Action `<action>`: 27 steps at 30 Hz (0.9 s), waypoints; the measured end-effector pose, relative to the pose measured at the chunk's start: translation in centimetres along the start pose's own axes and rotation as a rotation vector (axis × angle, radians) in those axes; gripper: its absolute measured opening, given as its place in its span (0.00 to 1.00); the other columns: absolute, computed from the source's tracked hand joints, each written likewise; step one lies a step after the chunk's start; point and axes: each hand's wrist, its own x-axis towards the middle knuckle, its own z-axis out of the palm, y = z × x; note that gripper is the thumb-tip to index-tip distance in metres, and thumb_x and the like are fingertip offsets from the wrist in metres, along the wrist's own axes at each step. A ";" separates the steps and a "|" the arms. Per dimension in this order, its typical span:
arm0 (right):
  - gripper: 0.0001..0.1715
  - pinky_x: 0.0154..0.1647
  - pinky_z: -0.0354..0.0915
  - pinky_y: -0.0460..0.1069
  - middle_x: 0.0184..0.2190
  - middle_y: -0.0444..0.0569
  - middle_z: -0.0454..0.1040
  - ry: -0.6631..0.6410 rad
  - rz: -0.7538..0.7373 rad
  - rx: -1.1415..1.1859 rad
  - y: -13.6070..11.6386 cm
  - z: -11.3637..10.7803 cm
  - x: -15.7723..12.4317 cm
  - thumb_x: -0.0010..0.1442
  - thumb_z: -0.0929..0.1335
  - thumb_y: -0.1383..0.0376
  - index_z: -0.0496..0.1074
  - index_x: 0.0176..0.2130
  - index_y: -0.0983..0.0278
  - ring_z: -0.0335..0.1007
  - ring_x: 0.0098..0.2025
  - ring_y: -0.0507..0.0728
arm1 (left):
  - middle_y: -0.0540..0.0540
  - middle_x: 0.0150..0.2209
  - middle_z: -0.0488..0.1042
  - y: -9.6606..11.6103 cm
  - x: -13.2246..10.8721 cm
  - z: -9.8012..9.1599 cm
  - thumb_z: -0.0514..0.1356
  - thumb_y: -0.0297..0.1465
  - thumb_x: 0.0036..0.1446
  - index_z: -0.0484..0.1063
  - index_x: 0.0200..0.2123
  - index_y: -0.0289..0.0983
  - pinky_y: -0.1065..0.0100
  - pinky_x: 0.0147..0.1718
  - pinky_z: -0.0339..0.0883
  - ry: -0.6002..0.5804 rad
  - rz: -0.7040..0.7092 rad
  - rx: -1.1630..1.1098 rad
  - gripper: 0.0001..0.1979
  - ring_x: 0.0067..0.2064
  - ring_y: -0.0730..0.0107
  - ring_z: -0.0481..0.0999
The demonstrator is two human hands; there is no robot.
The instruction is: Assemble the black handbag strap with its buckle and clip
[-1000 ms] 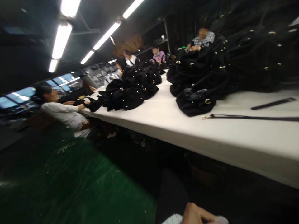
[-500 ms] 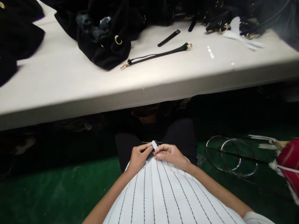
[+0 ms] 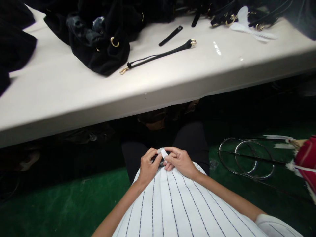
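Observation:
Low in front of my shirt, my left hand (image 3: pixel 149 165) and my right hand (image 3: pixel 182 164) come together with fingers closed. Between their fingertips is a small white flat piece (image 3: pixel 164 153) with a rounded end, pinched from both sides; a greyer part beside it could be a second layer. Something dark shows just below the fingers, mostly hidden, and I cannot make out its kind. On the table beyond lie a black strap (image 3: pixel 158 56) with a gold clasp and buckle and a short black strip (image 3: pixel 171 36).
Black fabric bags (image 3: pixel 98 46) with gold rings are heaped on the white table (image 3: pixel 81 98), its edge crossing ahead of my knees. White strips (image 3: pixel 253 31) lie at the right. Metal rings (image 3: pixel 254 158) and a red striped fabric item (image 3: pixel 307 158) are at my right, above the green floor.
My right hand's fingers have shifted onto the white piece, which now shows between both hands with a greyer part beside it. The view has turned slightly.

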 end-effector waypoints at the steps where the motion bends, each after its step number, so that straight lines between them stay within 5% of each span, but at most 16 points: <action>1: 0.29 0.24 0.73 0.47 0.25 0.46 0.77 -0.019 0.000 0.002 0.0 0.0 0.1 0.55 0.73 0.54 0.71 0.51 0.67 0.76 0.24 0.55 | 0.49 0.31 0.72 0.2 0.0 0.0 0.59 0.35 0.61 0.75 0.34 0.36 0.71 0.31 0.65 0.012 -0.008 0.002 0.09 0.32 0.71 0.72; 10: 0.28 0.20 0.70 0.45 0.21 0.46 0.76 0.006 0.053 0.033 -0.5 0.2 0.4 0.51 0.75 0.51 0.69 0.43 0.68 0.75 0.20 0.56 | 0.48 0.33 0.77 0.4 -0.5 -0.2 0.57 0.32 0.63 0.74 0.40 0.37 0.74 0.31 0.69 0.026 0.115 0.142 0.07 0.31 0.73 0.76; 19: 0.27 0.13 0.64 0.42 0.16 0.44 0.73 0.011 0.094 -0.024 -0.9 0.4 0.9 0.50 0.73 0.47 0.70 0.36 0.67 0.70 0.15 0.53 | 0.45 0.36 0.79 -0.4 -0.6 -0.3 0.56 0.23 0.62 0.71 0.44 0.35 0.72 0.36 0.70 0.019 0.468 0.390 0.08 0.34 0.71 0.78; 24: 0.21 0.11 0.61 0.41 0.14 0.43 0.72 0.016 0.094 -0.093 -0.5 0.9 0.8 0.52 0.72 0.51 0.69 0.34 0.66 0.67 0.13 0.52 | 0.47 0.27 0.74 -1.7 -0.9 -0.7 0.57 0.20 0.61 0.69 0.49 0.33 0.70 0.30 0.69 0.015 0.701 0.532 0.14 0.27 0.71 0.73; 27: 0.22 0.11 0.61 0.41 0.14 0.43 0.72 0.014 0.089 -0.079 -0.3 0.9 0.7 0.51 0.72 0.50 0.69 0.34 0.66 0.67 0.13 0.52 | 0.46 0.29 0.75 -1.9 -1.1 -1.1 0.57 0.20 0.61 0.68 0.50 0.33 0.70 0.31 0.69 -0.056 0.730 0.496 0.15 0.29 0.70 0.73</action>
